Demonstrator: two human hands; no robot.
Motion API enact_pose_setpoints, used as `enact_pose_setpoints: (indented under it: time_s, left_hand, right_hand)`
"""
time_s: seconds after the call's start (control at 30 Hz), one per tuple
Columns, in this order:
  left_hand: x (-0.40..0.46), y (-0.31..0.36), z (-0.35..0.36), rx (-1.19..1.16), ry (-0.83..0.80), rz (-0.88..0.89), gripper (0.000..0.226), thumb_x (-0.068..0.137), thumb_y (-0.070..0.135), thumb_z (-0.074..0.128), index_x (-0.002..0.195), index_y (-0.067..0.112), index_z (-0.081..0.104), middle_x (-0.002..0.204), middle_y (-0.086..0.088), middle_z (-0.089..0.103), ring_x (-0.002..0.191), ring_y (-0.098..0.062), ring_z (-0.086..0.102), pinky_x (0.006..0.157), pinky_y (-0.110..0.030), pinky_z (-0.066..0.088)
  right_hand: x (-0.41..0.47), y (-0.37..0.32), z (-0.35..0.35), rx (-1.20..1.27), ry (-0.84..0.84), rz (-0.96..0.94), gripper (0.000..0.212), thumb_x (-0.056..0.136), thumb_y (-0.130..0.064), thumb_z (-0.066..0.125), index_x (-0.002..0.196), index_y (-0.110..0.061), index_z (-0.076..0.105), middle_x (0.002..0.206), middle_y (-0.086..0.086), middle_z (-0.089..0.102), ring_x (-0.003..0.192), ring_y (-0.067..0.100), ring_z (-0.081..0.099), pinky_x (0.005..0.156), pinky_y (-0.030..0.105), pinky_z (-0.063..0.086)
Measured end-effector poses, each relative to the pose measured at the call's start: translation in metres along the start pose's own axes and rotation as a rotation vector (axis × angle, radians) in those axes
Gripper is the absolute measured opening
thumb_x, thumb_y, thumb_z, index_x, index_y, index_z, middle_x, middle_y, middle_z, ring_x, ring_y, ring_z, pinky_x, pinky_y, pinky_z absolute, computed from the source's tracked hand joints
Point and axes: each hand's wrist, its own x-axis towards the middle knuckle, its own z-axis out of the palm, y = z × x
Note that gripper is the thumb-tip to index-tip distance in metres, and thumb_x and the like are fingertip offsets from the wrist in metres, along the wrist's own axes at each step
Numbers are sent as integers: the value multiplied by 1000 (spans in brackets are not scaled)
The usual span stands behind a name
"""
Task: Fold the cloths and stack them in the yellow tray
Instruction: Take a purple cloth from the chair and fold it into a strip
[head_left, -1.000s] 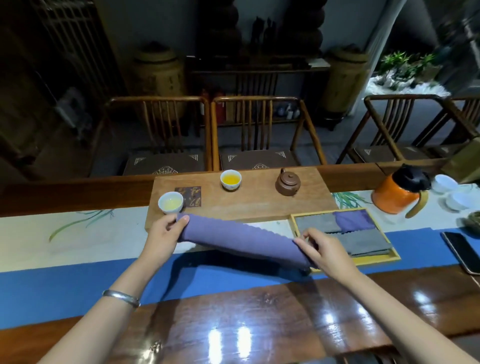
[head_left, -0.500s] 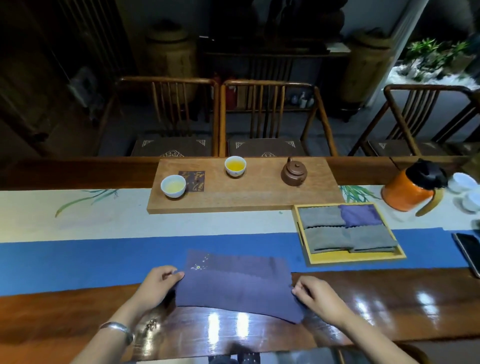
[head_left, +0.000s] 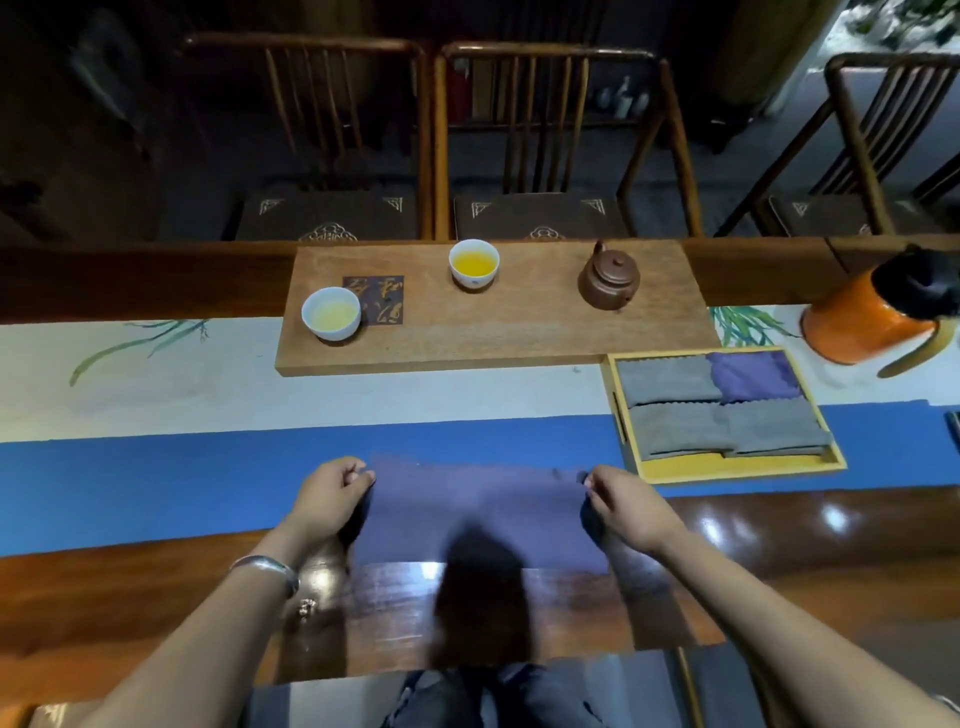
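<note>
While the purple cloth (head_left: 478, 512) lies spread flat across the blue runner (head_left: 156, 483) and the glossy wooden table (head_left: 805, 535), its two far corners are pinched: the left corner is clamped between the fingertips of the left hand (head_left: 327, 499), the right corner between those of the right hand (head_left: 626, 506). The cloth is blurred, so its folds cannot be made out. Beyond and to the right of the right fingers, near them but not touching, the yellow tray (head_left: 727, 467) is seen holding grey folded cloths (head_left: 727, 428) and one purple folded cloth (head_left: 753, 374). Farther beyond both sets of fingers, a wooden board (head_left: 519, 327) is set with two tea cups (head_left: 474, 262) and a brown teapot (head_left: 609, 278).
</note>
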Motion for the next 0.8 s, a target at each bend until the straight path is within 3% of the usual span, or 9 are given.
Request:
enact_pose_setpoints:
  time_s: [0.13, 0.23, 0.37, 0.53, 0.63, 0.73, 0.8]
  left_hand:
    - [14, 2, 1, 72, 32, 35, 26, 90, 21, 61, 69, 8, 53, 60, 2, 52, 60, -19, 47, 60, -32, 36]
    - [21, 3, 1, 152, 14, 78, 18, 90, 23, 62, 75, 13, 61, 71, -1, 64, 70, -21, 57, 62, -30, 37]
    - [31, -1, 1, 246, -75, 122, 10, 82, 12, 62, 84, 18, 55, 88, -7, 57, 87, -25, 54, 70, -33, 40]
    - [33, 7, 2, 333, -203, 179, 42, 80, 28, 68, 115, 21, 46, 97, 1, 52, 82, -20, 53, 74, -35, 48]
    - [38, 13, 5, 415, -253, 231, 26, 82, 28, 63, 100, 19, 46, 78, 1, 57, 70, -20, 52, 62, -34, 42]
    - [44, 17, 3, 392, -254, 269, 16, 82, 23, 61, 75, 13, 50, 76, -5, 53, 77, -23, 50, 67, -36, 41]
    - [48, 19, -1, 345, -280, 265, 16, 82, 21, 62, 73, 12, 52, 79, -6, 54, 79, -23, 51, 69, -37, 42]
  right_hand:
    - [18, 0, 3, -36, 23, 27, 10, 94, -14, 45, 96, -10, 54, 107, 16, 66, 94, 35, 60, 69, 32, 39]
    - [26, 0, 3, -98, -7, 65, 13, 92, -13, 45, 99, -8, 55, 104, 17, 64, 90, 36, 60, 71, 38, 46]
    - [30, 5, 6, -125, -22, 72, 26, 91, -21, 49, 114, -10, 53, 112, 14, 57, 99, 34, 57, 80, 38, 48]
    - [30, 8, 7, -75, -98, -20, 56, 81, -36, 60, 130, -16, 43, 118, 7, 52, 109, 26, 51, 88, 36, 46]
    - [33, 9, 7, -134, -171, -18, 40, 79, -33, 60, 112, -17, 46, 93, 4, 53, 100, 29, 52, 76, 34, 43]
    - [35, 8, 5, -66, -135, -20, 21, 75, -29, 62, 82, -17, 47, 82, 3, 46, 94, 21, 44, 72, 30, 37]
    - [37, 6, 2, 41, -95, 18, 22, 70, -23, 64, 75, -17, 44, 80, 4, 48, 85, 19, 43, 65, 28, 35]
